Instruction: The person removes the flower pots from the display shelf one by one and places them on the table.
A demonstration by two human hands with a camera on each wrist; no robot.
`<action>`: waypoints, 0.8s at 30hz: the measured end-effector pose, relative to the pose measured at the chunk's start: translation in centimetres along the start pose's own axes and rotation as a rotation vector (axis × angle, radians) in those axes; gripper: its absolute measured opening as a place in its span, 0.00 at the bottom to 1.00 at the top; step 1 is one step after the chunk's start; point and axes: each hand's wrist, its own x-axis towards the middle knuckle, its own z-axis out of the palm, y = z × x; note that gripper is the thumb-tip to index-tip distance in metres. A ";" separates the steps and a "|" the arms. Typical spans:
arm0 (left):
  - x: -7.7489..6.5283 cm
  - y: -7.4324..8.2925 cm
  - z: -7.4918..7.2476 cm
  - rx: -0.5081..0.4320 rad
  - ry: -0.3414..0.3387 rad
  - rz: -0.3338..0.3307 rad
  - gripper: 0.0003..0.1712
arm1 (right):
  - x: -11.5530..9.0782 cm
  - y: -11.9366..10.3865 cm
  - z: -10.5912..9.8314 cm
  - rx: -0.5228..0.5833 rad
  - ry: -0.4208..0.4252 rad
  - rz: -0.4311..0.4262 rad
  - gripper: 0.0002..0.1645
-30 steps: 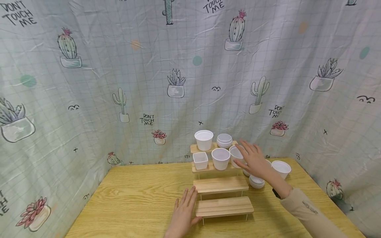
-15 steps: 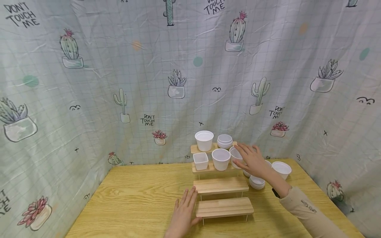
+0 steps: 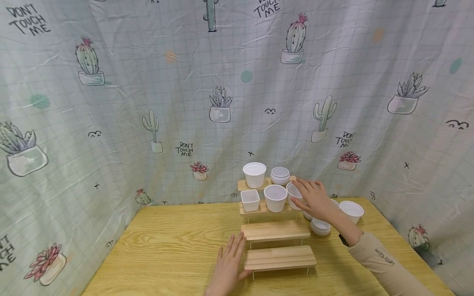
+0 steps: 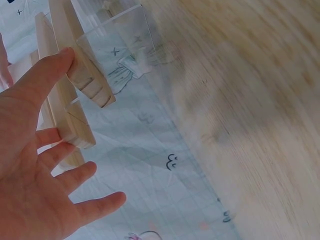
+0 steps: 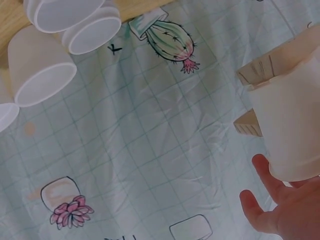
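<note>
A stepped wooden stand has several tiers; its lowest tier [image 3: 279, 258] and the tier above it [image 3: 275, 230] are bare. My left hand [image 3: 228, 260] lies at the stand's left end with fingers extended. In the left wrist view the thumb [image 4: 59, 62] touches one plank's end, and fingertips lie by another. My right hand [image 3: 316, 200] is at the white round pot [image 3: 293, 196] at the right of the second tier from the top, fingers spread beside its rim. That pot [image 5: 295, 120] partly covers the hand in the right wrist view.
A square pot [image 3: 250, 201] and a round pot [image 3: 275, 199] share that tier. A tall pot [image 3: 254, 176] and a squat pot [image 3: 280, 176] stand on top. Right of the stand, more white pots, including a squat one [image 3: 320, 227] and a wide one [image 3: 352, 210], stand on the table [image 3: 177, 242].
My right hand has lowered slightly onto the pot's rim, its fingers drawing closer together than a second ago. The left hand and the pots look the same.
</note>
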 end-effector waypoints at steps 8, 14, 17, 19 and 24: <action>0.1 0.0 0.1 -0.003 -0.016 -0.009 0.50 | -0.6 0.0 -0.2 0.010 -0.002 0.020 0.33; 0.1 0.0 0.1 0.002 -0.013 -0.006 0.50 | -1.2 0.1 -0.3 -0.011 0.041 -0.006 0.33; 0.0 0.0 0.1 -0.002 -0.018 -0.012 0.50 | -1.5 0.1 -0.4 -0.022 0.073 -0.021 0.33; 0.0 0.0 0.0 -0.003 -0.023 -0.015 0.50 | -1.7 0.0 -0.4 -0.020 0.091 -0.024 0.34; 0.1 0.1 -0.1 -0.004 -0.021 -0.014 0.50 | -2.3 -0.2 -0.7 0.001 0.103 -0.014 0.33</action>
